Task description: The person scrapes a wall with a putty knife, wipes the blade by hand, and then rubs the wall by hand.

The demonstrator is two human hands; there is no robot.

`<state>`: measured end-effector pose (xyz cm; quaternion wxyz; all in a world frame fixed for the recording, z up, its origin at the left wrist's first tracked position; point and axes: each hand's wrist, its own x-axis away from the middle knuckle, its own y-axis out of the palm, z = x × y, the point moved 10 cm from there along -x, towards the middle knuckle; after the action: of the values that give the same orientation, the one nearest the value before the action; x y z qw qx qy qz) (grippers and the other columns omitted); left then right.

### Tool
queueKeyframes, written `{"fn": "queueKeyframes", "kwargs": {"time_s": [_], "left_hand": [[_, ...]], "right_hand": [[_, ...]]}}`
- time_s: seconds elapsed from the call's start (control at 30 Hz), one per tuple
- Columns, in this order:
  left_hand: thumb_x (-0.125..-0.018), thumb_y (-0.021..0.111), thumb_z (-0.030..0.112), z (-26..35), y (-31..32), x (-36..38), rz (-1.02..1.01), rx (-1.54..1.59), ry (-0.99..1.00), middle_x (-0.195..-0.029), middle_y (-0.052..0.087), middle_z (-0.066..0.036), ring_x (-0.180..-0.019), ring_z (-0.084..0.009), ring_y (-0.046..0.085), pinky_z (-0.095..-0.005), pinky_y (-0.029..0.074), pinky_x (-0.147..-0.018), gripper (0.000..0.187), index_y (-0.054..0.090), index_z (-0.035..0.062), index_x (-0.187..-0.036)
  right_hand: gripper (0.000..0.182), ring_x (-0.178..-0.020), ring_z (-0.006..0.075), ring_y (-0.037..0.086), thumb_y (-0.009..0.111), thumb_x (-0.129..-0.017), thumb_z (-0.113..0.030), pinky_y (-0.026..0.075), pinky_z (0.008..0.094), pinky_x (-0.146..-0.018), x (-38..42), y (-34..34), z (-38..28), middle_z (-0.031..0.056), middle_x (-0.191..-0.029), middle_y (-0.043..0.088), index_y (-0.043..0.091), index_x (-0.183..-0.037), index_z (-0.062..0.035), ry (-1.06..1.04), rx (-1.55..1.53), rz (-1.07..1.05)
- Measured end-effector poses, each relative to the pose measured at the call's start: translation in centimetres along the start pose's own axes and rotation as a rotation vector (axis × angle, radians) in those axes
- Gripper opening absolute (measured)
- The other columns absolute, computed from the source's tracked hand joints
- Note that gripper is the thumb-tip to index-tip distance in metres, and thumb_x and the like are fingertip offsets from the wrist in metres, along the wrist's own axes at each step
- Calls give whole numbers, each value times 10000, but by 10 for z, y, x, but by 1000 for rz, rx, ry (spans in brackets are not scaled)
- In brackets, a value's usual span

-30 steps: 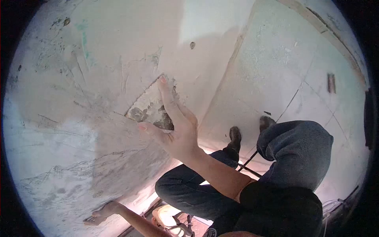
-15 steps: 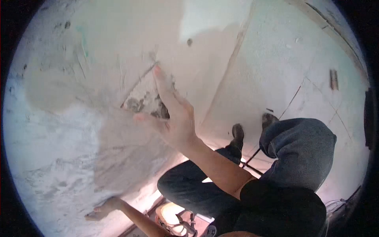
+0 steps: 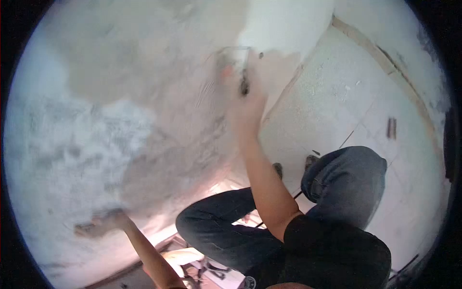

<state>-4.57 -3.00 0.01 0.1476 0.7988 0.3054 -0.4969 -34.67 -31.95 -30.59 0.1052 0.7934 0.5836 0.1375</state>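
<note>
My right hand (image 3: 249, 108) is closed on a plastering trowel, blurred by motion. The trowel's dark handle (image 3: 245, 85) shows by my fingers, and its smeared flat blade lies up against the wall (image 3: 110, 125). Damp grey plaster (image 3: 163, 53) covers a broad patch around it, with paler, whiter wall beside. At the lower left, my left hand (image 3: 106, 223) is near the wall's surface. It is too smeared to show whether its fingers grip anything, or whether it touches the wall.
My bent knees in jeans (image 3: 351, 178) are below the wall. A pale tiled floor (image 3: 337, 96) stretches to the right, with a small brown block (image 3: 391, 128) on it. Brightly lit clutter (image 3: 211, 269) lies at the bottom, under my legs.
My right hand has moved up and to the right along the wall with the trowel. My left hand has moved up and left. The view has shifted somewhat.
</note>
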Motion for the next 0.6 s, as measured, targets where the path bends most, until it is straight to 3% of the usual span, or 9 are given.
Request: {"fn": "queueKeyframes", "kwargs": {"time_s": [0.03,0.07,0.17,0.27,0.33,0.43,0.5,0.57,0.6], "left_hand": [[-985,377,618,8,4,-5,3,215,-243,-1485,253,-297,-1408,-419,260,-560,261,-1131,839,300,-103,-1407],[-985,377,618,13,0,-6,6,198,-279,-1485,253,-297,-1408,-419,260,-560,261,-1131,839,300,-103,-1407],[-980,351,639,29,-10,-3,115,115,-262,-1439,322,-310,-1369,-460,314,-554,276,-1137,844,354,-113,-1363],[-969,364,639,36,-18,-12,220,65,-91,-1307,461,-331,-1310,-502,375,-567,315,-1106,813,513,-117,-1228],[-957,373,648,29,-15,-12,196,45,-142,-1310,469,-319,-1301,-499,387,-564,328,-1085,811,531,-104,-1216],[-922,401,678,16,-2,-8,60,38,-248,-1318,493,-283,-1274,-489,422,-555,367,-1021,808,584,-65,-1180],[-931,403,656,24,-5,-26,-109,91,-330,-1358,479,-248,-1319,-455,382,-555,294,-1067,768,560,-16,-1266],[-937,411,643,26,-19,-6,172,100,-242,-1412,450,-216,-1369,-415,332,-540,182,-1114,745,500,40,-1365],[-937,411,643,23,-17,-8,194,102,-271,-1412,450,-216,-1369,-415,332,-540,182,-1114,745,500,40,-1365]], "right_hand": [[742,-580,97,463,708,-894,-295,401,279,-529,-4,-5,4,57,-645,519,369,-1475,18,78,-33,-5],[702,-578,84,442,687,-907,-268,394,271,-532,-4,-10,2,45,-621,485,378,-1469,16,148,-64,-1],[639,-574,90,439,643,-939,-275,392,275,-532,53,4,3,48,-627,491,401,-1457,10,-45,78,7],[614,-590,92,456,608,-964,-293,394,274,-538,104,18,9,35,-652,524,398,-1463,-3,-25,-13,-74],[556,-663,105,505,597,-975,-298,418,262,-607,126,31,42,26,-713,583,460,-1418,8,155,-115,-193],[476,-768,122,530,602,-979,-327,436,265,-701,149,23,40,22,-818,609,561,-1307,16,226,-285,-186],[458,-880,158,576,611,-977,-349,462,300,-803,153,10,15,65,-956,650,593,-1237,28,157,-153,-151],[510,-1016,192,600,601,-977,-379,468,330,-885,158,-3,28,116,-1140,649,565,-1280,30,399,77,-213],[574,-906,150,558,599,-970,-417,452,300,-798,142,-10,22,87,-1067,611,528,-1327,26,250,64,-167]]}}
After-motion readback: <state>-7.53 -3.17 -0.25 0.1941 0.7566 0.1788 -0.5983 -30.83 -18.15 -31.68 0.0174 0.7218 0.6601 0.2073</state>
